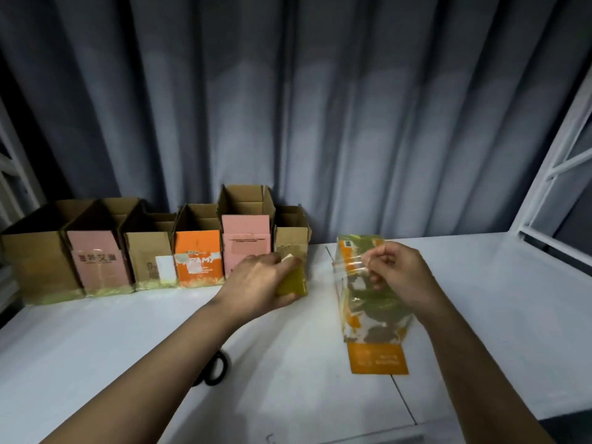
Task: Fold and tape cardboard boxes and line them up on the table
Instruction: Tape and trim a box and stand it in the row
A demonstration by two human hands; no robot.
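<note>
Left hand (256,283) grips the yellow tape roll (293,282); right hand (397,274) pinches a clear tape strip (350,262) over the orange box (371,302) on the desk (480,299)

the left hand (256,283) grips a yellowish roll of tape (293,283) above the white table (128,363), while the right hand (402,277) pinches the clear strip of tape (349,262) stretched over an orange box (371,302) lying on its side, one flap open toward the camera. six open-topped boxes stand in a row along the table's far edge against a grey curtain (320,107): plain brown (35,264), pink (101,264), brown with a white label (150,261), orange (198,261), taller pink (245,238), small brown (291,241). black scissors (214,368) lie partly hidden under the left forearm, and a white frame (557,174) stands at the right.
</note>
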